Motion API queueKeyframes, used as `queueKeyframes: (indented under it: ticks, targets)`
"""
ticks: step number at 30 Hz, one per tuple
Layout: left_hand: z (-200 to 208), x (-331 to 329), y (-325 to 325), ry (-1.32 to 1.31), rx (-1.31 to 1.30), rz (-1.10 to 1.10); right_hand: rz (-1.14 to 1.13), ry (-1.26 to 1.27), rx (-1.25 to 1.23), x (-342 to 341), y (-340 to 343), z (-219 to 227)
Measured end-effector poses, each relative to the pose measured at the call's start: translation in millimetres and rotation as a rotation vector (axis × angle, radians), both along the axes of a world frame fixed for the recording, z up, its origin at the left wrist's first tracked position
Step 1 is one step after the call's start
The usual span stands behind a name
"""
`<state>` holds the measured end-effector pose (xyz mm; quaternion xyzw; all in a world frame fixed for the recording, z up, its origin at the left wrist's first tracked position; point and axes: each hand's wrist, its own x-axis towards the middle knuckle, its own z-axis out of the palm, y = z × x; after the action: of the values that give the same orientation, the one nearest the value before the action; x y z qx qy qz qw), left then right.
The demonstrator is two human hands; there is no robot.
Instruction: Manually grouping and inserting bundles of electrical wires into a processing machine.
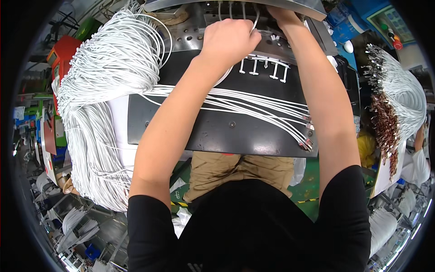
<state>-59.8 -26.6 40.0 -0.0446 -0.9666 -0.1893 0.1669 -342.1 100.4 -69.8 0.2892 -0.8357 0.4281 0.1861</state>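
My left hand (231, 40) is closed at the metal machine, with a white cable (256, 19) rising from between its thumb and fingers. Several grey-white strands stand beside it under the machine's steel cover (253, 3). My right hand (282, 16) reaches beneath that cover's right part, and its fingers are hidden there. Just below the hands, small white T-shaped plastic pieces (274, 71) hang in a row at the edge of the perforated metal plate (192, 35). Several white cables (258, 102) lie across the black worktop (195, 131) under my forearms, their stripped or terminal ends at the right.
A large heap of white cables (113, 54) drapes over the worktop's left side and hangs down. More bundled cables with brown and metallic ends (385, 118) lie at the right. A red box (61, 54) stands at the far left. The floor (306, 195) is green.
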Motion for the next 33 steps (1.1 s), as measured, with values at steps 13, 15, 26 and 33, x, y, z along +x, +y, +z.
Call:
queueKeyframes:
  ticks: [13, 15, 26, 33]
  targets:
    - [-42, -21, -48, 0.232, -0.252, 0.178, 0.090, 0.587, 0.387, 211, -6, 78]
    - [-40, -24, -40, 0.301, -0.313, 0.151, 0.109, 0.570, 0.313, 214, -10, 78]
    - [-62, -33, -68, 0.642, -0.299, 0.093, -0.075, 0.303, 0.372, 202, -21, 50]
    - [-36, 243, -32, -0.758, 1.488, -0.533, -0.439, 0.051, -0.318, 347, 200, 61]
